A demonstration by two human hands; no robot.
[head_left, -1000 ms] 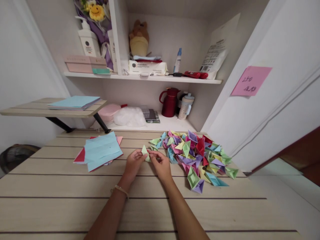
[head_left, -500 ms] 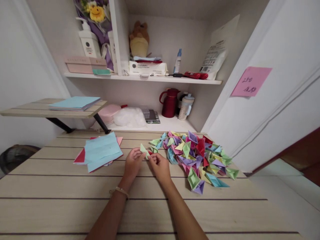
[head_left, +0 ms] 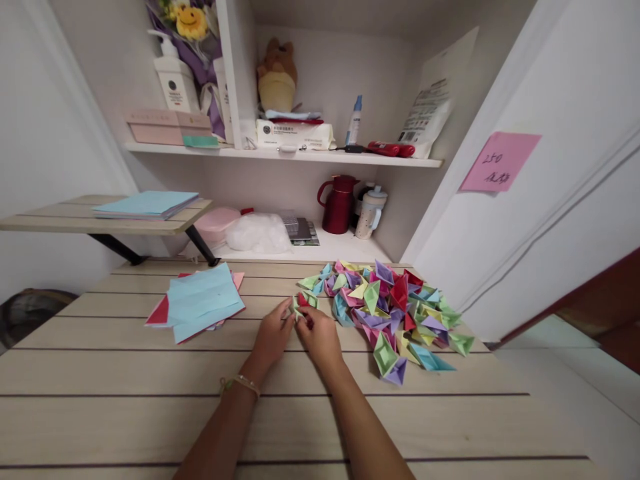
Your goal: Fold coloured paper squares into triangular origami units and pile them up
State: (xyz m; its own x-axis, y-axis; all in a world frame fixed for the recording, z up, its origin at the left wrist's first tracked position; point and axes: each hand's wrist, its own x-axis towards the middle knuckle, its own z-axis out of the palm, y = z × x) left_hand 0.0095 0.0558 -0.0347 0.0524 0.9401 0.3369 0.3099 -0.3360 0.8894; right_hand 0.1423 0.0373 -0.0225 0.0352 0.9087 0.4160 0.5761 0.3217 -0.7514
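Both my hands meet at the middle of the wooden table. My left hand and my right hand pinch a small light green folded paper piece between their fingertips, low over the table top. The paper is mostly hidden by my fingers. Just to the right lies a pile of several folded paper boats in green, purple, red, blue, yellow and pink. A stack of flat coloured paper sheets, light blue on top, lies to the left of my hands.
Behind the table a low shelf holds a red jug, a white cup and a plastic bag. An upper shelf carries bottles and boxes. A side board at left bears more paper. A pink note sticks on the right wall.
The green paper stood up between my fingers before; now my hands have closed in over it and pressed it lower, so less of it shows.
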